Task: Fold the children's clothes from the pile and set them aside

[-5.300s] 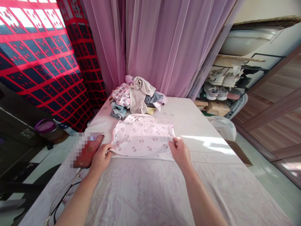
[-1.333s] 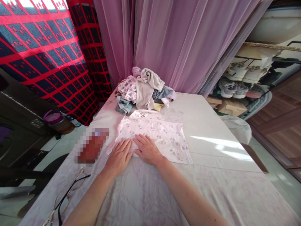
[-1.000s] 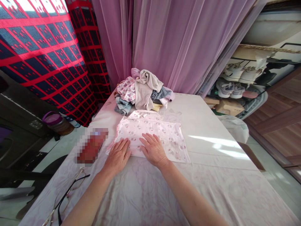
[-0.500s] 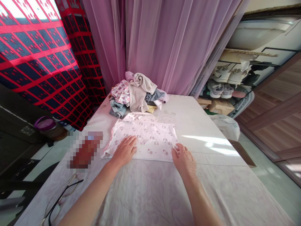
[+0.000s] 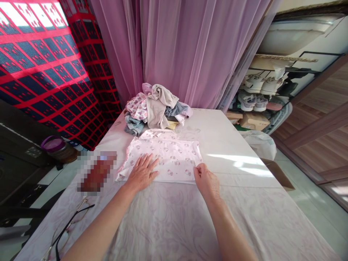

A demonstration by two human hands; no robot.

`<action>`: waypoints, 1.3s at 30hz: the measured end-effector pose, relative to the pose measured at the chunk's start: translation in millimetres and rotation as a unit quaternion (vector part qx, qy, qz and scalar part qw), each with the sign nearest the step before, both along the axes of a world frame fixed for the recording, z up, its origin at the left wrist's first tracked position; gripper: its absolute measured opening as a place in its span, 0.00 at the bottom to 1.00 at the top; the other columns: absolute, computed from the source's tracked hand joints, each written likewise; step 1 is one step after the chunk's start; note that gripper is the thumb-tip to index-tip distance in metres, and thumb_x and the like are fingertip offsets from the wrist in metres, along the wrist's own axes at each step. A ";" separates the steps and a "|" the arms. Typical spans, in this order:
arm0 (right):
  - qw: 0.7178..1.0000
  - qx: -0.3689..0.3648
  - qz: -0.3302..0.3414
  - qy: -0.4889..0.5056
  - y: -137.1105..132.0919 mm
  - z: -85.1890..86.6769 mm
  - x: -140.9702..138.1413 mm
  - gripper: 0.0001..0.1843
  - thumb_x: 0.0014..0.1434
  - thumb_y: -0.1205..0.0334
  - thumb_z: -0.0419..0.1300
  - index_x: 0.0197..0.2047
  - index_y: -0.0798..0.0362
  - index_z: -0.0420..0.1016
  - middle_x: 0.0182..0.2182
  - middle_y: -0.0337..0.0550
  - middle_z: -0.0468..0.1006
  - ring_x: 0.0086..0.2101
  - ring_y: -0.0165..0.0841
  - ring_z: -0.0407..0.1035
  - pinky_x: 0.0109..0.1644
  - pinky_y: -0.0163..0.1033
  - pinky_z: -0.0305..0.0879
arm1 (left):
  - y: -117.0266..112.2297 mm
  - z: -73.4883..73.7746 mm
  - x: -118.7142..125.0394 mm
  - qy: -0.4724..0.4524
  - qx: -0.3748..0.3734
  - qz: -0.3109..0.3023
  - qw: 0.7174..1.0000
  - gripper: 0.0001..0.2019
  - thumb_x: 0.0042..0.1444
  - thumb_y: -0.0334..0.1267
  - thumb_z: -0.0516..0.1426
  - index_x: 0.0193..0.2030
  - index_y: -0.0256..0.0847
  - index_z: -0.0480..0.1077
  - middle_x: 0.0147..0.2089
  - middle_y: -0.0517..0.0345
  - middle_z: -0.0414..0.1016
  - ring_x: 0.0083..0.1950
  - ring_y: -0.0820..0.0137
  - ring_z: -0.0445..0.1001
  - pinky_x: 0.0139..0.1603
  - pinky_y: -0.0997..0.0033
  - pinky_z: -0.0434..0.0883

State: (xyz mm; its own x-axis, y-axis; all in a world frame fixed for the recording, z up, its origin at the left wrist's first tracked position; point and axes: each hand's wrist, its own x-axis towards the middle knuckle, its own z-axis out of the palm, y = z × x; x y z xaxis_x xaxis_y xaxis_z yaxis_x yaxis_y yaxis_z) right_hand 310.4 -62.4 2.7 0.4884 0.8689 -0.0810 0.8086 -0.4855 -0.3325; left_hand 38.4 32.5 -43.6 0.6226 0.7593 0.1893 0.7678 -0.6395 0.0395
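A pale pink printed garment (image 5: 168, 156) lies spread on the cloth-covered table (image 5: 163, 221), its far edge bunched up. Flat on its near left part rests my left hand (image 5: 143, 173), fingers spread. My right hand (image 5: 206, 181) is closed at the near right corner, pinching the garment's edge between thumb and fingers. Just beyond the garment sits a heap of crumpled clothes (image 5: 157, 108) in beige, grey, blue and patterned fabric.
Eyeglasses (image 5: 66, 226) lie at the table's left edge, near a blurred-out reddish object (image 5: 98, 172). A purple curtain (image 5: 179, 54) hangs behind the table. To the right stand a shoe rack with sneakers (image 5: 252, 83) and a cardboard box (image 5: 254, 120); a purple-lidded container (image 5: 58, 148) is at left.
My left hand's fingers have spread wider on the garment. My right hand has curled into a tighter pinch at the corner. The view has shifted slightly.
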 end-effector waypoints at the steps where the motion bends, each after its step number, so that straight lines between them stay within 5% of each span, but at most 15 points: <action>1: 1.000 0.007 -0.001 0.008 -1.5 -2.5 2.1 0.10 0.67 0.57 0.51 0.44 0.49 0.70 0.27 0.37 0.76 0.26 0.31 0.67 0.30 0.36 0.46 | -0.2 0.0 0.1 -0.001 -0.001 0.002 1.000 0.28 0.67 0.54 0.45 0.71 0.52 0.54 0.74 0.52 0.51 0.75 0.55 0.47 0.71 0.48 0.49; 8: 0.998 0.052 -0.009 -0.022 -7.3 -18.0 15.5 0.12 0.67 0.58 0.49 0.49 0.49 0.70 0.26 0.37 0.77 0.26 0.32 0.68 0.30 0.36 0.47 | -0.4 1.4 2.0 -0.001 -0.006 0.010 1.000 0.32 0.64 0.58 0.46 0.70 0.45 0.56 0.74 0.48 0.53 0.74 0.54 0.48 0.71 0.48 0.48; 12: 0.999 0.013 0.021 -0.041 -9.7 -19.0 16.0 0.11 0.68 0.57 0.50 0.48 0.48 0.71 0.31 0.40 0.79 0.30 0.34 0.72 0.31 0.36 0.51 | 0.2 3.6 1.4 0.006 -0.017 0.010 1.000 0.33 0.63 0.59 0.46 0.70 0.43 0.56 0.74 0.47 0.52 0.75 0.53 0.47 0.72 0.48 0.47; 16: 0.996 0.061 0.026 -0.058 -9.9 -11.5 11.4 0.12 0.68 0.58 0.50 0.46 0.50 0.73 0.40 0.45 0.80 0.37 0.37 0.74 0.37 0.38 0.60 | -3.6 10.3 4.9 0.004 -0.010 0.007 1.000 0.33 0.63 0.57 0.49 0.70 0.42 0.56 0.74 0.46 0.52 0.74 0.53 0.48 0.72 0.46 0.46; 19: 0.982 0.144 0.096 -0.075 -2.0 -6.3 -6.7 0.15 0.68 0.61 0.49 0.50 0.53 0.74 0.49 0.51 0.78 0.47 0.39 0.72 0.49 0.41 0.64 | -10.0 15.4 14.2 -0.018 0.008 -0.012 1.000 0.29 0.65 0.50 0.48 0.70 0.44 0.56 0.73 0.49 0.54 0.74 0.57 0.49 0.73 0.46 0.45; 22: 0.954 0.186 0.225 -0.075 13.1 -7.7 -37.8 0.22 0.68 0.61 0.48 0.61 0.53 0.68 0.61 0.51 0.70 0.61 0.41 0.61 0.62 0.47 0.57 | -16.3 15.9 26.0 -0.027 -0.005 -0.020 0.999 0.26 0.67 0.49 0.44 0.70 0.44 0.57 0.72 0.50 0.58 0.73 0.59 0.52 0.72 0.47 0.48; 27: 0.930 0.118 0.341 -0.064 29.0 -23.6 -69.7 0.28 0.69 0.51 0.47 0.68 0.52 0.60 0.68 0.49 0.59 0.67 0.42 0.51 0.69 0.56 0.46 | -20.8 8.6 30.5 -0.018 -0.013 0.001 1.000 0.27 0.66 0.49 0.46 0.69 0.44 0.58 0.72 0.49 0.56 0.73 0.57 0.53 0.72 0.47 0.49; 39: 0.952 0.018 0.278 -0.129 4.7 -26.6 -20.7 0.31 0.69 0.47 0.46 0.69 0.51 0.58 0.70 0.50 0.53 0.68 0.45 0.48 0.69 0.61 0.40 | -14.2 11.5 -36.4 -0.002 -0.021 0.085 0.996 0.28 0.65 0.52 0.46 0.69 0.46 0.58 0.72 0.49 0.57 0.72 0.54 0.55 0.70 0.44 0.51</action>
